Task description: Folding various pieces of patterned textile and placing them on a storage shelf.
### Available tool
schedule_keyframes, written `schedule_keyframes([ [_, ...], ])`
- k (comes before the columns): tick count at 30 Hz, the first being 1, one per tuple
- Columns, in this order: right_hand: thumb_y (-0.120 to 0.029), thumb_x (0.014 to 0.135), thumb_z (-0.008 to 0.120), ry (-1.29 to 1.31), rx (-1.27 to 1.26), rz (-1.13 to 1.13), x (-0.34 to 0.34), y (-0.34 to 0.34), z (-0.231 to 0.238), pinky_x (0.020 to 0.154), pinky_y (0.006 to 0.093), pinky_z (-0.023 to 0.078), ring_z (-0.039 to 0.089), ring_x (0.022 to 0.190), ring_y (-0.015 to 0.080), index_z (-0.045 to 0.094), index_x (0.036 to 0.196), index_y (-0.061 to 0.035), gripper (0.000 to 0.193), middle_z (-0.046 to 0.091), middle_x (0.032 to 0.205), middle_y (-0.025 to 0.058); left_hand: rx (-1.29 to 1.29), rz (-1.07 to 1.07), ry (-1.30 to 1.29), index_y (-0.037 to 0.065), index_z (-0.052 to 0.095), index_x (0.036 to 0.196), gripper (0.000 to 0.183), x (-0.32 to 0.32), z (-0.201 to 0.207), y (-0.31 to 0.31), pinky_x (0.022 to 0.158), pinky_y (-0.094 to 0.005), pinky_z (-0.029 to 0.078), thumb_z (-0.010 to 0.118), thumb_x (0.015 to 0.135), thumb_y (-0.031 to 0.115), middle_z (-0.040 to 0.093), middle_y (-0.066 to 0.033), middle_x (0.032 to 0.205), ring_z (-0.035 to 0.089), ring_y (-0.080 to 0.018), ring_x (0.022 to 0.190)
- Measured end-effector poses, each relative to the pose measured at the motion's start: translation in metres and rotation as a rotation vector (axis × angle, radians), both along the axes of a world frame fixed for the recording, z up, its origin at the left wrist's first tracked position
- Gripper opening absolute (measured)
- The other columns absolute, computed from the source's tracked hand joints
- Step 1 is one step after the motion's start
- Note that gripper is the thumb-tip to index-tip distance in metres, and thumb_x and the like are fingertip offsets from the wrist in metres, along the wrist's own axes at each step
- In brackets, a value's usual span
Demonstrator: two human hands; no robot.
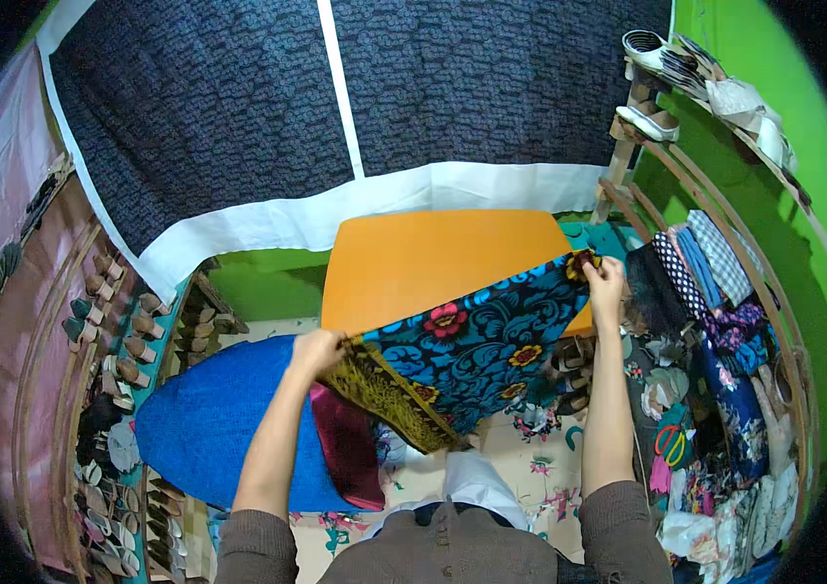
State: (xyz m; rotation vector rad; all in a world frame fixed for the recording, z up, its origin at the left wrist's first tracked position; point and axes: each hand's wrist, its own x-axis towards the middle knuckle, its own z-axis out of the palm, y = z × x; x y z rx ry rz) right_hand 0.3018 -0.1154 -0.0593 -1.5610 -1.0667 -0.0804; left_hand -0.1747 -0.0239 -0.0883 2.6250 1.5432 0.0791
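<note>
Left hand: the left hand (319,352) had its grip closed on the left corner of the cloth, above the right part of the blue rounded board (223,419).
Right hand: the right hand (606,282) held the far right corner in a narrow grip, thumb and fingers pinched together.
Patterned cloth: the patterned cloth (477,341), black and blue with red and yellow flowers and a golden border, hung between the 2 hands, its upper edge sloping down to the left.
Orange tabletop: the orange tabletop (442,258) stood on the far side, partly covered from view by the cloth.
Dark red cloth: the dark red cloth (345,457) lay at the right end of the blue rounded board.
Right side: folded fabrics (710,263) were stacked, with scissors (673,445) nearer.
Left side: shoes (138,347) stood in rows.
</note>
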Motion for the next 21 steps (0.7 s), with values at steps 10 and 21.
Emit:
schedule_keyframes([
  [10, -0.011, 0.082, 0.060, 0.412, 0.123, 0.022, 0.078, 0.152, 0.009, 0.063, 0.0267, 0.051, 0.060, 0.076, 0.0170, 0.055, 0.104, 0.0069, 0.028, 0.036, 0.121, 0.0126, 0.487, 0.083, -0.158, 0.006, 0.058, 0.074, 0.009, 0.077, 0.046, 0.161, 0.061, -0.0412, 0.045, 0.058, 0.073, 0.015, 0.060, -0.0107, 0.075, 0.058, -0.0300, 0.070],
  [21, -0.009, 0.084, 0.056, 0.346, 0.020, 0.194, 0.156, 0.364, 0.015, 0.065, 0.0236, 0.052, 0.062, 0.081, 0.0165, 0.060, 0.099, 0.0061, 0.021, 0.028, 0.135, 0.0169, 0.383, 0.499, -0.439, 0.011, 0.059, 0.102, 0.025, 0.177, 0.083, 0.360, 0.072, -0.0394, 0.046, 0.051, 0.080, 0.019, 0.059, -0.0155, 0.101, 0.059, -0.0345, 0.082],
])
